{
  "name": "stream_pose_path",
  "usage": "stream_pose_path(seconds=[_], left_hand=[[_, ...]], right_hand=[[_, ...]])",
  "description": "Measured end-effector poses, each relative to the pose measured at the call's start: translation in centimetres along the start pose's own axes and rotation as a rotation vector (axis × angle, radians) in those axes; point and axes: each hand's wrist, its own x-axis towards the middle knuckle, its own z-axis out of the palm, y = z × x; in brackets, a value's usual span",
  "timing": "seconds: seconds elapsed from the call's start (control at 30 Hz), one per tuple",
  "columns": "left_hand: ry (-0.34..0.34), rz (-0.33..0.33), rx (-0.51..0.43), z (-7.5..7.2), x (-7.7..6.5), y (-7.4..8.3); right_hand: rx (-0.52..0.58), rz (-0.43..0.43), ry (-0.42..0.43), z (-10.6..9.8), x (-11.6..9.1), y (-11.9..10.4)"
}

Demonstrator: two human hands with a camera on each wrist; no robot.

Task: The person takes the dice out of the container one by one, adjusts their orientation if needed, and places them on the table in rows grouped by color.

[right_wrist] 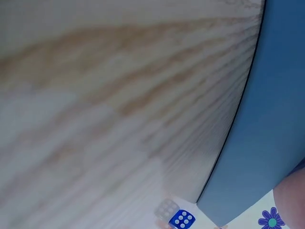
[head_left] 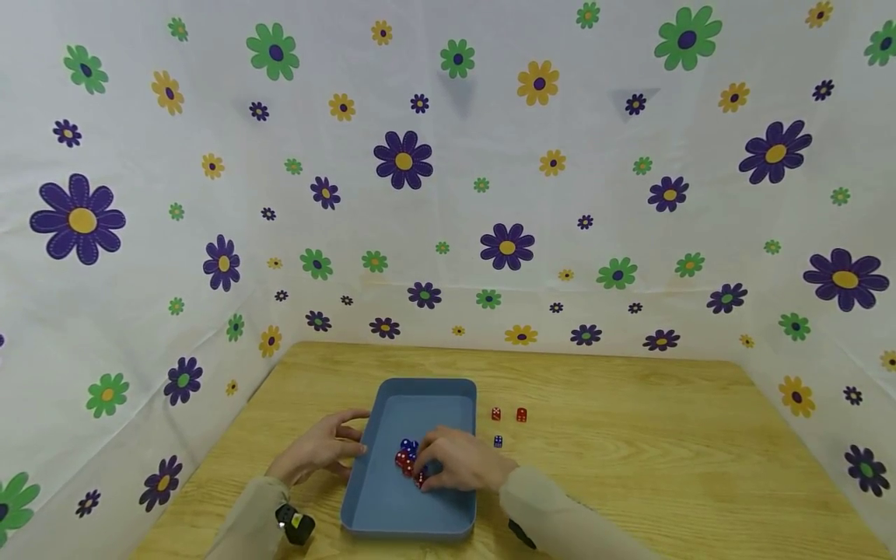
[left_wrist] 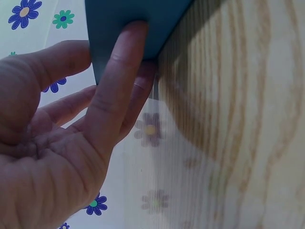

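A blue rectangular tray (head_left: 409, 523) stands on the table, with a small cluster of red dice (head_left: 402, 459) and blue dice (head_left: 405, 444) inside. My left hand (head_left: 323, 447) touches the tray's left side; in the left wrist view its fairly straight fingers (left_wrist: 107, 100) rest against the outer wall. Reaching over the right rim, my right hand (head_left: 462, 459) has its fingers curled down at the cluster. A red die (head_left: 421, 480) shows between its thumb and fingertips, and the hand covers part of the dice. The right wrist view shows only a bit of this hand (right_wrist: 291, 200).
Right of the tray, two red dice, one nearer (head_left: 495, 414) and one farther right (head_left: 521, 415), lie on the wooden table (head_left: 630, 451) with a blue die (head_left: 498, 441). Flower-printed white cloth (head_left: 448, 202) encloses the table's back and sides.
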Motion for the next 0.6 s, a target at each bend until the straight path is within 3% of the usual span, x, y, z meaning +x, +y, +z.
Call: stream_pose_path(seconds=[0.2, 0.6], left_hand=[[0.012, -0.001, 0.004, 0.1, 0.3, -0.2], [0.010, 0.010, 0.002, 0.1, 0.1, -0.2]], right_hand=[[0.009, -0.014, 0.034, 0.2, -0.2, -0.1], [0.085, 0.091, 0.135, -1.0, -1.3, 0.3]])
